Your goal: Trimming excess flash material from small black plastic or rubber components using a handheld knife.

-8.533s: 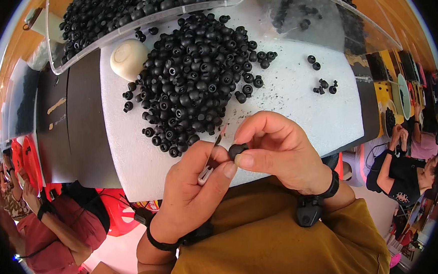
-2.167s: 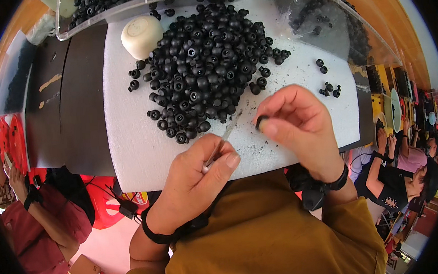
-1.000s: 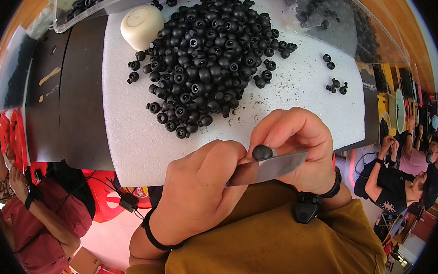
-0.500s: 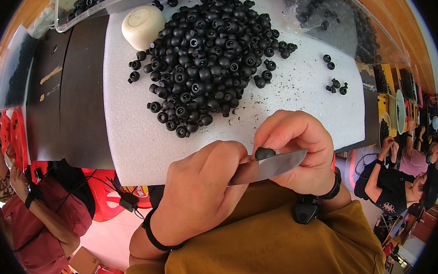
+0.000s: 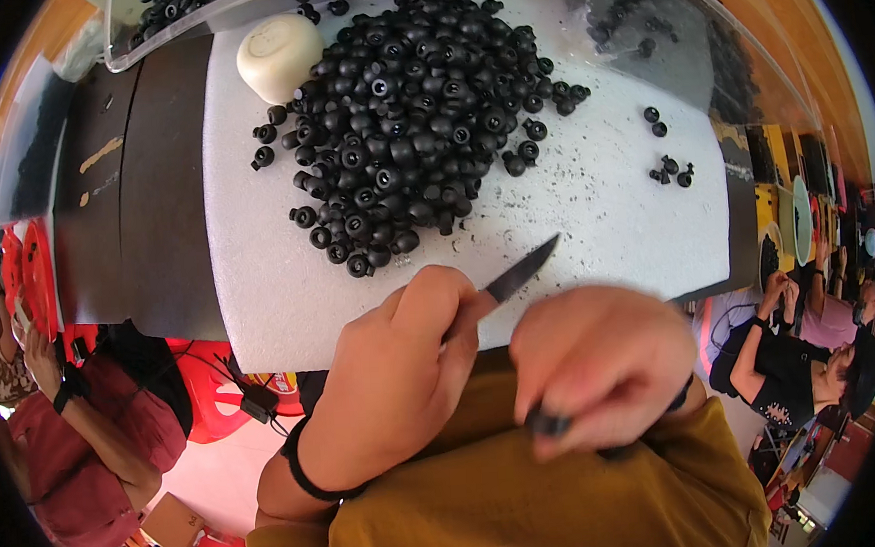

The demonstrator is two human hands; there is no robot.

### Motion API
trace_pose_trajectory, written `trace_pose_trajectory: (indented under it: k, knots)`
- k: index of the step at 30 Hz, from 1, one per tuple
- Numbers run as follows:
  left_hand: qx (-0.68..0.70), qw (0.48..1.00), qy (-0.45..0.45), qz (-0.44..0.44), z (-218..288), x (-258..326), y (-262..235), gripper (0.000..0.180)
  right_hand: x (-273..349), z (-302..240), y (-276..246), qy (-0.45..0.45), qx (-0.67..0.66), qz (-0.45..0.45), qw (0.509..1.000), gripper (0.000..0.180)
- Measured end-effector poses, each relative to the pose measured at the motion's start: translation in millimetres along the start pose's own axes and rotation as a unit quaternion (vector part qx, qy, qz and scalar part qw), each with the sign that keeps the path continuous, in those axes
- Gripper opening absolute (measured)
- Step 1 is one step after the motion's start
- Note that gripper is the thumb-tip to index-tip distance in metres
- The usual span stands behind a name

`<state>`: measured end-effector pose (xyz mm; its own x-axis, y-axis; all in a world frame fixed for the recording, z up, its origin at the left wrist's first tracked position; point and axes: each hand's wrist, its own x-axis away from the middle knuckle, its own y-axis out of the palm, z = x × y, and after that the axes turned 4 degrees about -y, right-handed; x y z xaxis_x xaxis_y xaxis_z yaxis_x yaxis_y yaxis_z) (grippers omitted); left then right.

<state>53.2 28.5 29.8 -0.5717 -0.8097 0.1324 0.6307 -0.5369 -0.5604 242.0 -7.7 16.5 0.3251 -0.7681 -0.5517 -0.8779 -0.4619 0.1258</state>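
Low in the middle of the frame, the left hand (image 5: 404, 376) is curled into a fist around the handle of a small knife (image 5: 518, 274); the handle itself is hidden inside the fingers, and only the dark blade shows, sticking out past the thumb and index finger and pointing up and to the right over the white foam board (image 5: 604, 213). Just to its right, in the lower right of centre, the right hand (image 5: 603, 364) is blurred, its fingers bent down and pressed together, pinching a small black rubber part (image 5: 547, 425) at the fingertips on the hand's lower left edge. That part sits below the blade and well apart from it, over the mustard-coloured shirt (image 5: 532, 508) rather than over the board. The two hands lie just beside each other, and whether they touch cannot be told. Above them, in the upper middle of the frame, a big heap of black rubber parts (image 5: 408, 125) lies on the board, with a round cream-coloured lump (image 5: 279, 55) at its upper left. A few stray black pieces (image 5: 669, 167) lie apart at the right side of the board. A clear plastic tray (image 5: 172, 19) with more black parts crosses the top left edge.
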Motion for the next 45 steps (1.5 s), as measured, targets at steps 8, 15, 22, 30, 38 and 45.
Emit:
trace_pose_trajectory:
  k: [8,15,22,30,38,45]
  knots:
    - [0.116,0.993,-0.004,-0.032,-6.9,1.9,-1.0,0.012,4.1,-8.7,-3.0,0.058,0.03,0.129,0.989,0.027]
    - [0.184,0.981,-0.024,-0.059,-6.9,1.5,-3.8,0.01,4.3,-10.1,-4.3,0.063,0.05,0.126,0.989,0.027]
    - [0.365,0.916,-0.045,-0.162,6.3,0.5,-18.3,0.018,4.7,-5.4,-3.3,0.074,0.081,0.09,0.99,0.021]
    - [0.444,0.86,-0.083,-0.236,3.6,-4.6,-19.4,0.018,7.1,-2.7,-3.9,0.104,0.04,0.083,0.99,0.02]
    - [0.41,0.885,-0.136,-0.173,-12.3,-3.3,-3.1,0.018,-19.5,-42.6,-42.7,0.03,0.26,0.368,0.892,0.027]
    - [0.433,0.877,-0.148,-0.15,-16.5,-2.9,-0.3,0.017,-50.8,-56.4,-101.0,-0.038,0.626,0.344,0.699,0.022]
